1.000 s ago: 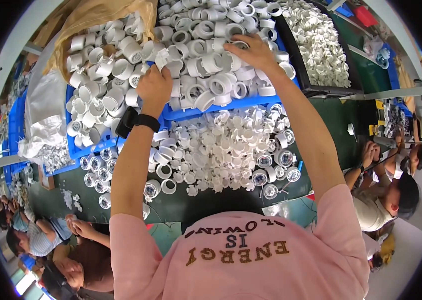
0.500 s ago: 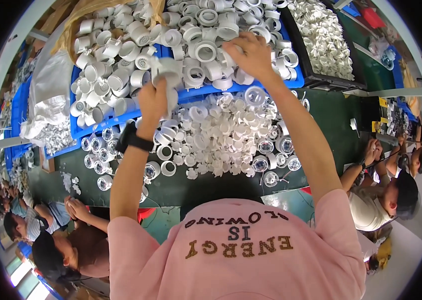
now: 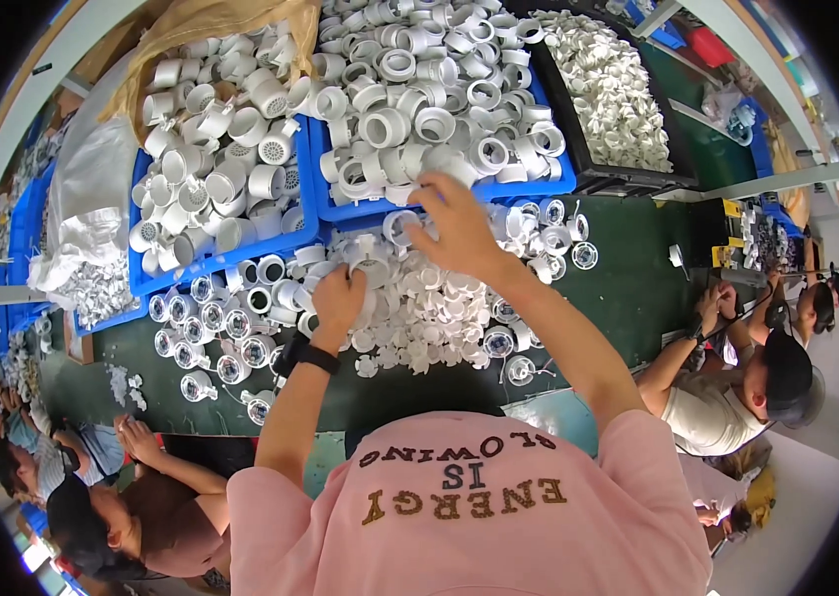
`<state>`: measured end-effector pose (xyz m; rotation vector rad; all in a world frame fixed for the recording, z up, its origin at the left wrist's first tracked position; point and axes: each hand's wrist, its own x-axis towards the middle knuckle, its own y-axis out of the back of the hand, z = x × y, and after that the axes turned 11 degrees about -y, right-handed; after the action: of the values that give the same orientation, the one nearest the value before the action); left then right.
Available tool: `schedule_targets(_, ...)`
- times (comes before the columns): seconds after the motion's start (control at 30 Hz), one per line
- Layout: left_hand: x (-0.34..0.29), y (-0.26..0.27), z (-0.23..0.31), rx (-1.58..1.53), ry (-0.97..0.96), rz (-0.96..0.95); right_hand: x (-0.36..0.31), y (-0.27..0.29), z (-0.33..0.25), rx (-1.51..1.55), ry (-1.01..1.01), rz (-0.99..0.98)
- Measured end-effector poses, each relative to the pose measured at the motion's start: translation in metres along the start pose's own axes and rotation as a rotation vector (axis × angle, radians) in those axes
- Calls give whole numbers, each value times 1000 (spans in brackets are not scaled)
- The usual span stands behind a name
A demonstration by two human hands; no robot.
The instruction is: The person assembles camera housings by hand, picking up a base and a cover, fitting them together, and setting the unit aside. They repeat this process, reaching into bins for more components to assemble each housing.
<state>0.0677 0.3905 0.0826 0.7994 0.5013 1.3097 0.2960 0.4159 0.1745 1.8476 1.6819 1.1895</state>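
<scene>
My left hand (image 3: 342, 300) is closed around a white plastic ring-shaped housing (image 3: 372, 272), low over the near pile. To its right is my right hand (image 3: 464, 233), thumb and fingers apart, with no object clearly held in it. A round translucent ring (image 3: 401, 228) sits close to its thumb. Just beyond its fingertips a white part (image 3: 447, 164) looks blurred at the bin's near edge. Under both hands spreads a heap of small white plastic caps (image 3: 434, 313).
A blue bin (image 3: 340, 211) overflows with white rings; another blue bin (image 3: 226, 260) holds white perforated cups. Small white pieces fill a black crate (image 3: 628, 179). Clear-fronted round units (image 3: 231, 368) stand on the green table (image 3: 628, 288). Co-workers sit on both sides.
My right hand has drawn back from the ring bin toward me. My left hand has come down and nearer with its white housing. The whole view has shifted slightly.
</scene>
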Motion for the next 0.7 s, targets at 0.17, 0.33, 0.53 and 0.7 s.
schedule_targets(0.17,-5,16,-29,-31,-136,13,3,29,0,283,-103,-45)
schedule_targets(0.33,37,64,28,-26,-258,110,22,101,87,1,-449,497)
schedule_targets(0.53,137,46,49,-205,-288,208,63,83,131,417,-1122,72)
schedule_targets(0.7,180,31,53,-177,-50,-131,50,76,159,505,-1038,89)
